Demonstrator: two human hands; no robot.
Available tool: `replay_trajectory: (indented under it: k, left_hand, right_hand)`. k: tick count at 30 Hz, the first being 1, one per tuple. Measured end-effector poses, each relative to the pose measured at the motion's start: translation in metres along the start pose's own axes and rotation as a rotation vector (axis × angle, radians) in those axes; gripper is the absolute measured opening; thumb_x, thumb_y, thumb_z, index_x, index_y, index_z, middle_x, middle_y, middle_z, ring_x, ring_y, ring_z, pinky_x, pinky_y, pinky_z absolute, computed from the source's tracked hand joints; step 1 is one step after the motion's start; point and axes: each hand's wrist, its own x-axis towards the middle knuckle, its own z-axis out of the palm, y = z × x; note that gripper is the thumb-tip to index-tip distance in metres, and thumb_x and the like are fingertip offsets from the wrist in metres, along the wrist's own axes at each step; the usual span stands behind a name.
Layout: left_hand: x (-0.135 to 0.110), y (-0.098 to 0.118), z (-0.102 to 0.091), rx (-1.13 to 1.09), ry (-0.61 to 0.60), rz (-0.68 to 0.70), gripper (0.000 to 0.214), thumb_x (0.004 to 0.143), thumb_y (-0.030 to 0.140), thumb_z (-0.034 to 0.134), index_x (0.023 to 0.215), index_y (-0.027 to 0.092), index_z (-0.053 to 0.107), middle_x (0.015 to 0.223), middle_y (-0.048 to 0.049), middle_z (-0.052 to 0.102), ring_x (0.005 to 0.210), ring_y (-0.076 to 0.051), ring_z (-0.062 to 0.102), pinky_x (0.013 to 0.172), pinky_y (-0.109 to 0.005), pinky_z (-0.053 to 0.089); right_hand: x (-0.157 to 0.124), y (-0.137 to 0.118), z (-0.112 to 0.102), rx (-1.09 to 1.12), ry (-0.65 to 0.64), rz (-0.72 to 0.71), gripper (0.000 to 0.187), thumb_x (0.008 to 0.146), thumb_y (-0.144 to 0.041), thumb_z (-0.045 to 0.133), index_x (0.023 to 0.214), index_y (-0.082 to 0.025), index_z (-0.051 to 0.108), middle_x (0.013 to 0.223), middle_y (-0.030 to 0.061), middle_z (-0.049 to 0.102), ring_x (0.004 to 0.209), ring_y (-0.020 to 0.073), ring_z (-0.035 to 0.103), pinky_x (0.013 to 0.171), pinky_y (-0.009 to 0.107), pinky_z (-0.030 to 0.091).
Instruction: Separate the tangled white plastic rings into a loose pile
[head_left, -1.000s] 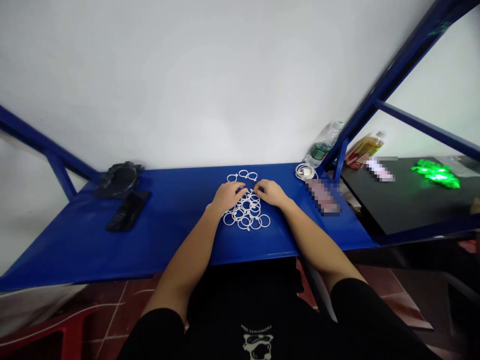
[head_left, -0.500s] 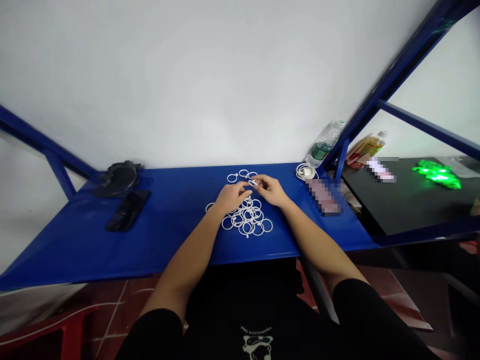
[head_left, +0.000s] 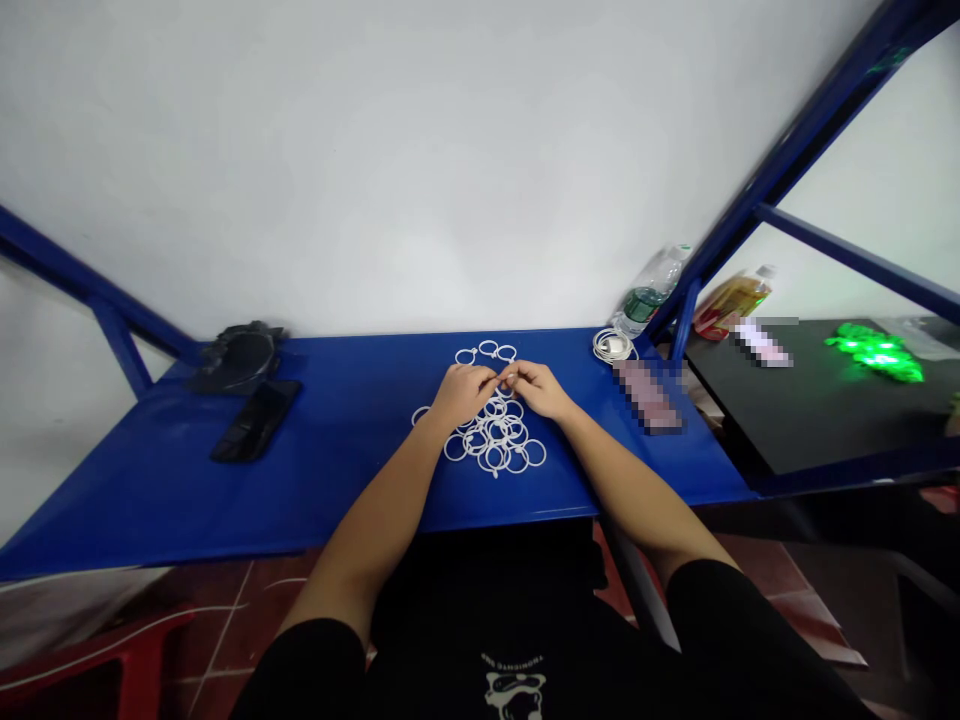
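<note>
Both hands have drawn together since half a second ago, when they were a little apart with a white ring showing between them; a second ago they lay flat on the rings.

Most of the view is the blue table (head_left: 360, 440), set against a white wall. To its right stands a black table (head_left: 817, 420) with a green glow (head_left: 874, 350) on it. A clear bottle (head_left: 646, 290) leans at the blue table's far right corner, and a second bottle with a yellow label (head_left: 731, 298) lies just beyond the frame post. At the far left sit a black pouch (head_left: 238, 358) and, in front of it, a flat black slab (head_left: 255, 420).

The left hand (head_left: 461, 392) and right hand (head_left: 538, 388) meet at the fingertips over the far edge of the pile (head_left: 496, 442) of white rings, near the table's middle. Each hand has its fingers curled into a pinch; what lies between them is too small to tell. The heels of both hands rest at the pile's sides.

A coiled white cable (head_left: 611, 345) lies near the clear bottle. Beyond the hands, three rings in a row (head_left: 486, 352) lie apart from the pile. A lone ring (head_left: 420, 413) sits just left of the left wrist.
</note>
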Motion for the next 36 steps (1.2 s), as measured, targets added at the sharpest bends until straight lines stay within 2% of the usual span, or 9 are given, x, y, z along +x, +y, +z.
replay_trajectory:
  k: [5,10,13,16,20,23,26,31,36]
  left_hand:
    - [0.000,0.001,0.001,-0.023,0.043,-0.005,0.018,0.100,0.027,0.059,0.094,0.021,0.075,0.085,-0.0025,0.077,0.085,-0.020,0.070,0.093,-0.037,0.046]
    - [0.001,0.003,0.000,-0.047,0.049,0.005,0.019,0.101,0.030,0.060,0.093,0.021,0.074,0.084,-0.0023,0.075,0.084,-0.020,0.069,0.092,-0.038,0.047]
    - [0.002,-0.002,-0.006,-0.058,0.074,0.010,0.022,0.102,0.033,0.059,0.092,0.021,0.074,0.087,-0.0034,0.074,0.086,-0.020,0.068,0.089,-0.036,0.048]
    - [0.001,-0.015,-0.015,-0.051,0.199,-0.077,0.021,0.101,0.034,0.059,0.097,0.021,0.074,0.096,-0.0060,0.074,0.087,-0.020,0.068,0.086,-0.035,0.050]
    - [0.000,-0.037,-0.023,0.051,0.292,-0.257,0.018,0.098,0.035,0.063,0.096,0.021,0.075,0.097,-0.0081,0.074,0.089,-0.023,0.069,0.087,-0.037,0.050]
    - [-0.001,-0.046,-0.019,0.098,0.229,-0.339,0.015,0.093,0.033,0.070,0.101,0.023,0.077,0.095,-0.0068,0.077,0.091,-0.025,0.070,0.087,-0.038,0.048]
    - [0.000,-0.045,-0.012,0.051,0.121,-0.376,0.023,0.092,0.034,0.073,0.111,0.024,0.077,0.097,-0.0054,0.079,0.090,-0.025,0.071,0.087,-0.038,0.049]
    - [-0.001,-0.028,-0.007,-0.103,-0.032,-0.207,0.028,0.096,0.042,0.066,0.113,0.022,0.078,0.107,-0.0062,0.079,0.086,-0.021,0.071,0.082,-0.034,0.053]
    - [-0.002,-0.008,-0.008,-0.174,-0.135,-0.064,0.032,0.102,0.042,0.055,0.097,0.023,0.080,0.094,-0.0043,0.078,0.085,-0.019,0.070,0.076,-0.032,0.051]
  right_hand:
    - [0.003,0.005,-0.003,-0.055,0.042,-0.023,0.021,0.087,-0.020,0.050,0.089,-0.017,0.070,0.079,0.0016,0.071,0.061,0.0124,0.059,0.059,0.023,0.048]
    - [0.004,0.005,-0.005,-0.178,0.054,-0.083,0.024,0.081,-0.013,0.045,0.078,-0.018,0.068,0.074,0.0014,0.069,0.071,0.0154,0.063,0.071,0.027,0.051]
    - [0.002,0.002,-0.003,-0.237,0.106,-0.141,0.033,0.085,-0.012,0.047,0.105,-0.019,0.072,0.101,0.0049,0.075,0.075,0.0156,0.064,0.077,0.030,0.054]
    - [0.001,0.001,-0.003,-0.356,0.122,-0.188,0.050,0.090,-0.015,0.053,0.139,-0.021,0.061,0.135,0.0111,0.066,0.080,0.0164,0.065,0.081,0.033,0.056]
    - [0.002,0.008,-0.007,-0.560,-0.106,-0.213,0.039,0.092,-0.013,0.058,0.127,-0.022,0.071,0.123,0.0098,0.070,0.105,0.0227,0.067,0.096,0.039,0.055]
    - [0.003,0.014,-0.009,-0.632,-0.223,-0.206,0.034,0.094,-0.013,0.060,0.124,-0.022,0.074,0.120,0.0097,0.070,0.111,0.0233,0.067,0.099,0.039,0.055]
    - [0.003,0.015,-0.010,-0.644,-0.267,-0.209,0.027,0.096,-0.016,0.062,0.117,-0.023,0.077,0.116,0.0081,0.072,0.107,0.0216,0.069,0.095,0.036,0.055]
    - [0.004,0.010,-0.011,-0.629,-0.242,-0.223,0.020,0.098,-0.018,0.060,0.109,-0.021,0.077,0.106,0.0073,0.077,0.098,0.0204,0.071,0.089,0.033,0.054]
    - [0.002,0.003,-0.009,-0.604,-0.113,-0.222,0.024,0.099,-0.017,0.054,0.113,-0.021,0.074,0.107,0.0072,0.078,0.097,0.0206,0.071,0.088,0.032,0.053]
